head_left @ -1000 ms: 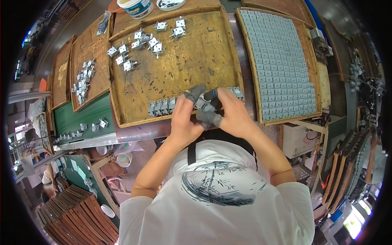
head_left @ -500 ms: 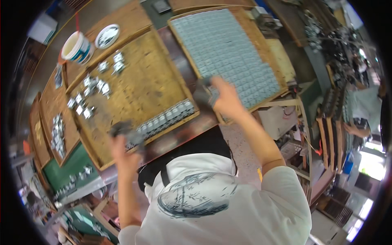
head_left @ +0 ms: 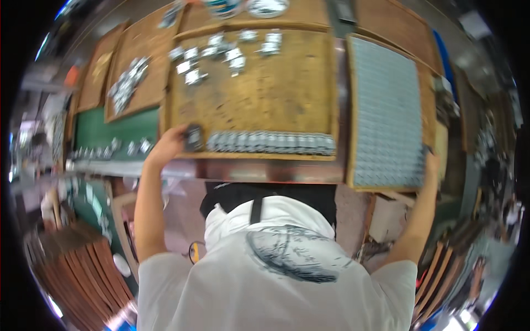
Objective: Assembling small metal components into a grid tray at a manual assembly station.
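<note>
My left hand [head_left: 172, 144] is at the near left corner of a wooden tray [head_left: 259, 99], its fingers closed round a dark shape [head_left: 193, 138] that I cannot make out, either a piece or a finger covering. Just right of it, a row of grey metal parts [head_left: 270, 142] lies along the tray's near edge. Over at the right, my right hand [head_left: 432, 164] is at the right side of a second tray filled with rows of small grey pieces [head_left: 386, 116]. Its fingertips look dark and blurred, so its grip is unclear.
Loose shiny metal parts [head_left: 234, 58] lie at the far left of the middle tray. Behind stand a tub [head_left: 223, 6] and a white dish [head_left: 268, 6]. More parts lie on a brown board [head_left: 128, 83] and a green surface [head_left: 118, 118] at left.
The view has turned and shifted. My right hand has moved from the left edge of the grey-piece tray to its right side. My left hand stays by the left end of the row.
</note>
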Demonstrator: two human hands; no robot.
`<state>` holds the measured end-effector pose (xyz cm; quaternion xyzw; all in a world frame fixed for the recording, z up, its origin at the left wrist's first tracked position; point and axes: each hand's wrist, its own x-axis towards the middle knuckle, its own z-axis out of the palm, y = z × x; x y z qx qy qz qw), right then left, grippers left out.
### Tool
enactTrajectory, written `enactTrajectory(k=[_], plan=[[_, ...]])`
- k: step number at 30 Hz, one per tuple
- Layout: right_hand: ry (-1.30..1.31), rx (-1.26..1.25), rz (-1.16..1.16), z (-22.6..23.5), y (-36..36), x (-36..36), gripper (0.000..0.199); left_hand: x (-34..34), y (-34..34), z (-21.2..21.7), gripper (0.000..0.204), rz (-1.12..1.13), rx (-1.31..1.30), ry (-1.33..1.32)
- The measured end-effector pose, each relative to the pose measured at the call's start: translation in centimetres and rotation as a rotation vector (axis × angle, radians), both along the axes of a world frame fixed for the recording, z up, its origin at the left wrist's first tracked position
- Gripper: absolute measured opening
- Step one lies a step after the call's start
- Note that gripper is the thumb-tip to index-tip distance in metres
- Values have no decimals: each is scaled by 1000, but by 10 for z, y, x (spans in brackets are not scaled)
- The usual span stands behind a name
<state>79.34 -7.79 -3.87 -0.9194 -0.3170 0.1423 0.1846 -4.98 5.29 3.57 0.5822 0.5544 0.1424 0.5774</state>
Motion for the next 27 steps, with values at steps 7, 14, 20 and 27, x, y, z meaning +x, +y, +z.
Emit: enactTrajectory(k=[7, 14, 20, 27], plan=[[318, 268, -134, 0, -37, 44, 40, 44, -18, 4, 63, -75, -48, -60], [416, 796, -174, 34, -31, -10, 33, -30, -29, 6, 33, 660, 478, 935], [843, 989, 19, 76, 21, -177, 30, -61, -55, -15, 36, 407, 454, 1199], [866, 764, 233, 78, 37, -300, 30, -91, -68, -60, 52, 296, 850, 1040]])
